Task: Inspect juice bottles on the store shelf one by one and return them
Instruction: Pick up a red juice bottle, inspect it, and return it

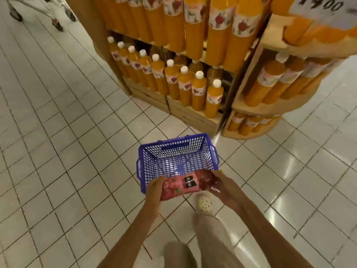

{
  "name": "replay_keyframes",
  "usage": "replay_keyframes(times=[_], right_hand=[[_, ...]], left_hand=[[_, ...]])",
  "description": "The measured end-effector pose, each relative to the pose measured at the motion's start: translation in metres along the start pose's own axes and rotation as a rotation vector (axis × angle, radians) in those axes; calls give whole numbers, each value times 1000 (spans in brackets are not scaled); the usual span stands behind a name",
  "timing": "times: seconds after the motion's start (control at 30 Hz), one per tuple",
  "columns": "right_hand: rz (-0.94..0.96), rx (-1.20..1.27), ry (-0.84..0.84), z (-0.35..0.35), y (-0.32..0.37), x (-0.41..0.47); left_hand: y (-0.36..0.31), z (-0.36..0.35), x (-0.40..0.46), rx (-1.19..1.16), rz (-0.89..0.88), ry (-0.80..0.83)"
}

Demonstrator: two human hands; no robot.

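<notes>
Both hands are holding 1 red juice bottle (183, 185) sideways, low over the near rim of the blue basket (173, 149): left hand (154, 190) gripping one end, right hand (225, 185) curling round the other. Inspection seems to be underway; returning it calls for a reach to the shelf (195, 115), where orange bottles (199, 91) are standing. Nothing is showing inside the basket.

Red juice bottle (181, 187) sideways over basket (146, 151)
</notes>
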State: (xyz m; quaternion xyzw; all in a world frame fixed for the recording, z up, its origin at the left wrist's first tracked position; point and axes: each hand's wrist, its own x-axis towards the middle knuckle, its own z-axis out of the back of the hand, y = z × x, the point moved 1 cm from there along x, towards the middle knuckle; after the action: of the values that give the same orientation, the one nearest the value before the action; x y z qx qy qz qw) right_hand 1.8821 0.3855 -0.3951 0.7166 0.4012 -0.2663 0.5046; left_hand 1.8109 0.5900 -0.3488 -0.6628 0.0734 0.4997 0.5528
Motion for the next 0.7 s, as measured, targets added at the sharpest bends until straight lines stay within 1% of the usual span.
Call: replay_keyframes(times=[0.1, 0.2, 0.27, 0.33, 0.47, 0.57, 0.7], right_hand=[[-83, -16, -60, 5, 1, 86], [-145, -7, -46, 13, -10, 176], [-188, 12, -54, 25, -23, 233], [-230, 2, -101, 42, -46, 294], [-257, -149, -169, 73, -104, 415], [-264, -243, -179, 90, -140, 489], [-270, -298, -252, 110, -169, 557]], left_hand=[[-1, -17, 80, 19, 76, -19], [19, -27, 177, 41, 165, 5], [50, -34, 245, 54, 212, 22], [86, -39, 309, 58, 229, 15], [160, -47, 415, 55, 250, 66], [210, -53, 481, 37, 296, 37], [253, -66, 543, 1, 383, 79]])
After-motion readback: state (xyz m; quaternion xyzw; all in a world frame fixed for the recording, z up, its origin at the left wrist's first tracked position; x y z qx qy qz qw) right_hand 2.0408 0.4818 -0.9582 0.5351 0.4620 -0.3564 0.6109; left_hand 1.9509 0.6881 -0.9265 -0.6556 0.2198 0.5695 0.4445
